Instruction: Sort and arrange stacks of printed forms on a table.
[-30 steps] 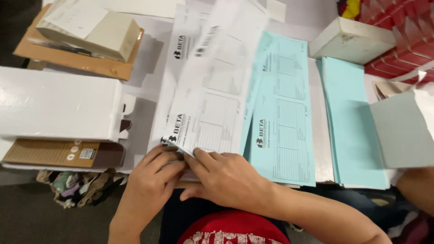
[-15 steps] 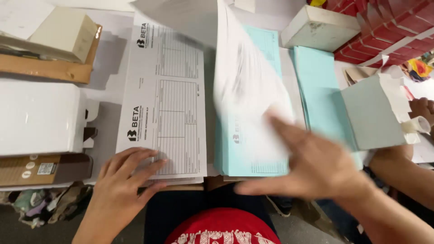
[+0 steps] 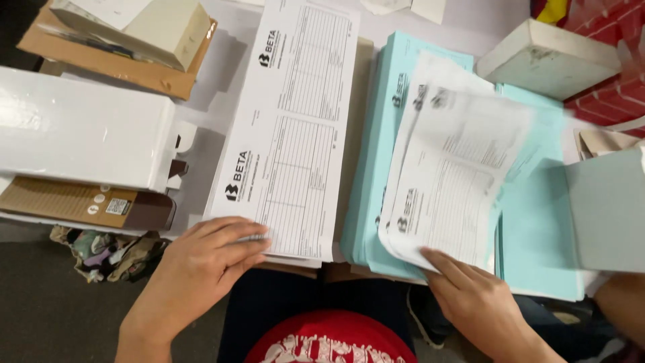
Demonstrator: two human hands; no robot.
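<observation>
My left hand [image 3: 201,259] lies flat on the near corner of a stack of long white printed forms [image 3: 289,128] in front of me. My right hand [image 3: 470,296] holds the near edge of a few loose white printed sheets [image 3: 450,175], which curl and lie over a stack of light blue forms [image 3: 376,168]. A second pile of light blue paper [image 3: 537,222] sits just right of them.
A long white box [image 3: 80,134] lies at the left over a brown carton [image 3: 74,202]. More cardboard and a cream box [image 3: 154,27] are at the back left. A pale block [image 3: 551,57] sits back right, a grey sheet [image 3: 605,208] at the right edge.
My right hand has carried the loose white sheets from the white stack rightward and laid them on the blue stack. My left hand stayed pressing on the white stack's corner.
</observation>
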